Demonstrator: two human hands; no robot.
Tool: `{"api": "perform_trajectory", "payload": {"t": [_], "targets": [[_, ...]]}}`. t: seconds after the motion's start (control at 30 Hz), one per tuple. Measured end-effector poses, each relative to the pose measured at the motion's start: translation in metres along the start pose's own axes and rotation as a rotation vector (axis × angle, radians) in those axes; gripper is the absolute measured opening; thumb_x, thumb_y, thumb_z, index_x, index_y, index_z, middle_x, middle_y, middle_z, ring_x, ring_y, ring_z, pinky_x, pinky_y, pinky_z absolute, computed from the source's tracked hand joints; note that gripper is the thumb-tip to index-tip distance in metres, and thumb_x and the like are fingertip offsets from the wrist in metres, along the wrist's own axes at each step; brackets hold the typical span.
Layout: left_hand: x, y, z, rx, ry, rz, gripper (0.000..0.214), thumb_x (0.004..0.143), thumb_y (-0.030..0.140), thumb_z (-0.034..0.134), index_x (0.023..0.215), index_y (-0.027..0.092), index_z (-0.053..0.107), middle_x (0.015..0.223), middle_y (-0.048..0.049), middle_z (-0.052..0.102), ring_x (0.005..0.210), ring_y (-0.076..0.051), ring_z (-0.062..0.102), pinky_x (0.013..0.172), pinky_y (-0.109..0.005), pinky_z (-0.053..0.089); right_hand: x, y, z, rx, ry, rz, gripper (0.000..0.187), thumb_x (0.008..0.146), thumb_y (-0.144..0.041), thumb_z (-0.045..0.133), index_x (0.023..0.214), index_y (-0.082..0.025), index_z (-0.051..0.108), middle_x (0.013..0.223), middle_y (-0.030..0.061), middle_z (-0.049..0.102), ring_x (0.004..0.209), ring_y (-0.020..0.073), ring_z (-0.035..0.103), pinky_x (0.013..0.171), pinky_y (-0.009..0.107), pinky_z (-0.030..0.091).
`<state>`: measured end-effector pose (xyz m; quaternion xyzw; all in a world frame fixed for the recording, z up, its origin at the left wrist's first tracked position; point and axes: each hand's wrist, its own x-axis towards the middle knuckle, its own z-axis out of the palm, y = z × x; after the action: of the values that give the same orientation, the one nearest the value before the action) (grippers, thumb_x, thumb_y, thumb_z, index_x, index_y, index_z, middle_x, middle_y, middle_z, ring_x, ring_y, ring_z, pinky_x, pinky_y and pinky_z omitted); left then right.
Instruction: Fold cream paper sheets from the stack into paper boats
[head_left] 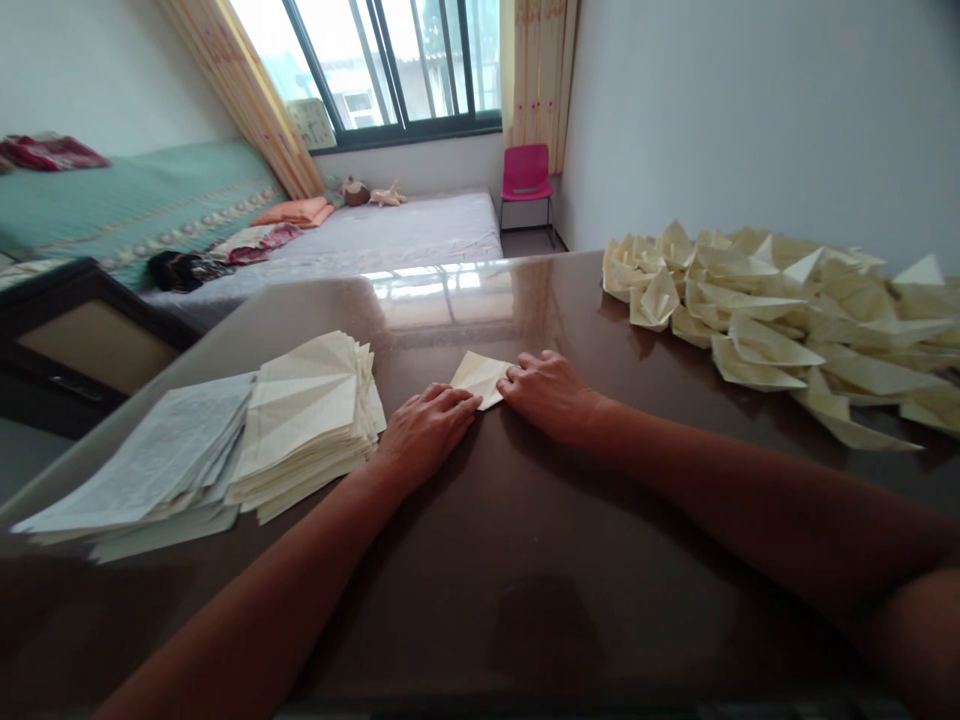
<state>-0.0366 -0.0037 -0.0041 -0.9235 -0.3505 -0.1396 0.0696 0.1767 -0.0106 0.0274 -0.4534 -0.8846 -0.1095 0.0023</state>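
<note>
A small folded sheet of cream paper (480, 378) lies on the glossy brown table between my two hands. My left hand (429, 425) rests at its lower left edge, fingers close together and pressed on the paper. At the right edge, my right hand (551, 395) has curled fingers pinching the sheet; the thumb is mostly hidden. Left of my left hand is a thick stack of creased cream sheets (300, 400), beside a pile of greyish printed paper (150, 455). Many folded paper boat-like shapes (772, 300) are heaped on the right side of the table.
The brown table (465, 560) reflects the window at its far end. Beyond it stand a bed (420, 225) and a pink chair (526, 175). A dark wooden cabinet (90, 340) is at the left, and a white wall (750, 120) runs along the right.
</note>
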Motion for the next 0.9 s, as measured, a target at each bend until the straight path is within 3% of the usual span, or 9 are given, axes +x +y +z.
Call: {"api": "perform_trajectory", "payload": {"t": [0.2,0.37,0.47,0.6,0.73,0.83,0.9], "targets": [[-0.002,-0.008,-0.010,0.080,-0.002,-0.037,0.030,0.094,0.024,0.046,0.120,0.024,0.060,0.118,-0.0059,0.065,0.110,-0.023,0.053,0.090,-0.037,0.047,0.008,0.028,0.014,0.132,0.053,-0.065,0.016,0.089,-0.016,0.050,0.090,-0.016,0.065,0.094,0.0099,0.069,0.088,0.0214,0.061,0.074,0.031,0.036],[-0.002,-0.007,-0.020,0.070,0.009,0.051,0.024,0.094,0.025,0.046,0.108,0.024,0.066,0.109,-0.0056,0.068,0.110,-0.022,0.054,0.086,-0.036,0.044,0.012,0.048,0.029,0.404,0.186,-0.168,0.019,0.088,-0.017,0.049,0.094,-0.017,0.067,0.096,0.0072,0.070,0.090,0.0185,0.061,0.083,0.028,0.039],[-0.003,0.003,-0.026,0.038,-0.005,0.155,0.023,0.095,0.024,0.044,0.102,0.022,0.066,0.104,-0.0042,0.069,0.106,-0.019,0.057,0.086,-0.033,0.043,0.013,0.052,0.036,0.615,0.246,-0.228,0.020,0.088,-0.017,0.050,0.097,-0.018,0.067,0.103,0.0065,0.069,0.096,0.0170,0.062,0.087,0.027,0.041],[-0.004,0.028,-0.025,-0.001,-0.008,0.270,0.022,0.096,0.025,0.043,0.102,0.022,0.064,0.099,-0.0032,0.069,0.097,-0.017,0.059,0.079,-0.028,0.045,0.014,0.048,0.040,0.812,0.180,-0.285,0.020,0.084,-0.012,0.052,0.093,-0.018,0.069,0.103,0.0051,0.070,0.094,0.0147,0.063,0.088,0.026,0.044],[-0.005,0.043,-0.020,-0.074,-0.024,0.299,0.022,0.095,0.023,0.044,0.105,0.023,0.063,0.107,-0.0047,0.066,0.104,-0.017,0.057,0.085,-0.027,0.048,0.014,0.039,0.039,0.847,0.125,-0.344,0.023,0.083,-0.009,0.052,0.089,-0.019,0.071,0.097,0.0036,0.071,0.095,0.0146,0.061,0.089,0.026,0.044],[-0.006,0.040,-0.018,-0.114,-0.051,0.246,0.027,0.089,0.023,0.050,0.113,0.025,0.063,0.127,-0.0060,0.058,0.119,-0.022,0.049,0.098,-0.035,0.045,0.014,0.036,0.037,0.789,0.127,-0.384,0.023,0.084,-0.011,0.052,0.089,-0.020,0.072,0.098,0.0035,0.072,0.100,0.0162,0.056,0.091,0.028,0.043],[-0.007,0.035,-0.019,-0.143,-0.116,0.200,0.033,0.087,0.023,0.051,0.118,0.027,0.061,0.128,-0.0040,0.058,0.118,-0.022,0.050,0.097,-0.036,0.046,0.013,0.037,0.033,0.752,0.139,-0.389,0.022,0.086,-0.013,0.052,0.090,-0.020,0.073,0.102,0.0045,0.071,0.100,0.0171,0.054,0.092,0.030,0.041]]}}
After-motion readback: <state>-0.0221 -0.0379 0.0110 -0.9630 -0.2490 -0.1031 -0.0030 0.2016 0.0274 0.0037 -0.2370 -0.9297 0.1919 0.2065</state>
